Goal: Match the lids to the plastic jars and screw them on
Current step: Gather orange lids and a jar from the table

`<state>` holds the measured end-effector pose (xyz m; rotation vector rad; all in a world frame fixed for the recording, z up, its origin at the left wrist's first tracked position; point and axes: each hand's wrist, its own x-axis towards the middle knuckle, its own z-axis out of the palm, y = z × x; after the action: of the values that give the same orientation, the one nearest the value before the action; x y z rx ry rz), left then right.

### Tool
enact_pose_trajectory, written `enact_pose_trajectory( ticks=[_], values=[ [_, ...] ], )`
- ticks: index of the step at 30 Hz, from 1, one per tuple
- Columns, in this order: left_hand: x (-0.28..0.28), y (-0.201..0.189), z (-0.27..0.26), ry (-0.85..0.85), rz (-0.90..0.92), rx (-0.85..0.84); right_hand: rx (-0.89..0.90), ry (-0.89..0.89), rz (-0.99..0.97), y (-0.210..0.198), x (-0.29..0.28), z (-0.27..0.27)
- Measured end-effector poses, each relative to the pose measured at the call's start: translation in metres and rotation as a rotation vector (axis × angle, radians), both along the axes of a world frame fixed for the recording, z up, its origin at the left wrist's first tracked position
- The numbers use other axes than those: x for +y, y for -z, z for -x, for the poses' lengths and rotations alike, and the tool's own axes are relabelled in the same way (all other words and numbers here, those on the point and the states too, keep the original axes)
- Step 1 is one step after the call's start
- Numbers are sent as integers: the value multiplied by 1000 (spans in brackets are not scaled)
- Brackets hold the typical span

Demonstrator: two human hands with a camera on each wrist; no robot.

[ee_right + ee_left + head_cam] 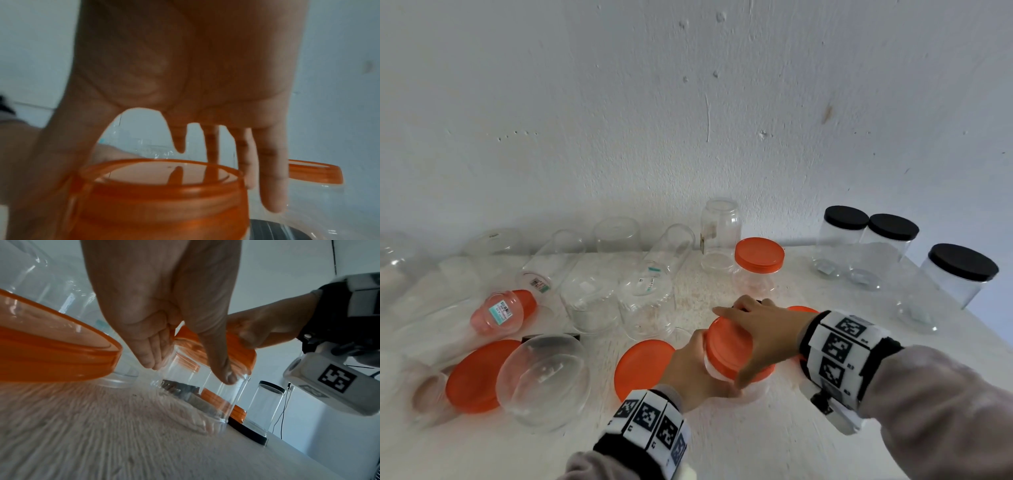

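Note:
A clear plastic jar [755, 389] stands on the white table near the front centre, with an orange lid [726, 346] sitting tilted on its mouth. My left hand [688, 370] grips the jar's side just under the lid; the left wrist view shows the thumb and fingers of my left hand [156, 305] wrapped round the jar [201, 394]. My right hand [763, 329] covers the lid from above, thumb on the near rim and fingers over the far rim. In the right wrist view my right hand [185, 73] arches over the lid [162, 194].
Loose orange lids [642, 365] [479, 373] lie left of the jar, beside a big clear jar on its side [544, 380]. Several uncapped clear jars [592, 301] crowd the back left. An orange-capped jar [758, 267] and black-lidded jars [846, 236] [962, 270] stand right.

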<state>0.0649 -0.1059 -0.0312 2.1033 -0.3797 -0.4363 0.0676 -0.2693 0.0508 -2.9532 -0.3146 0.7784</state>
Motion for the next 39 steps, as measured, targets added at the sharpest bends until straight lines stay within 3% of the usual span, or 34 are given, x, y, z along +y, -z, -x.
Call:
enact_pose_trajectory(
  ticks=[8,21,29,39],
  values=[
    [1,1,2,6,-3,-22,-34,-82,30,-1,-1,-2],
    [0,2,3,-8,18,-2,-249,-20,65,20,1,12],
    [-2,1,2,-8,-1,-10,-137,-27,35,14,-2,7],
    [-1,3,4,-11,4,-36,-286,-2,84,27,3,16]
  ],
)
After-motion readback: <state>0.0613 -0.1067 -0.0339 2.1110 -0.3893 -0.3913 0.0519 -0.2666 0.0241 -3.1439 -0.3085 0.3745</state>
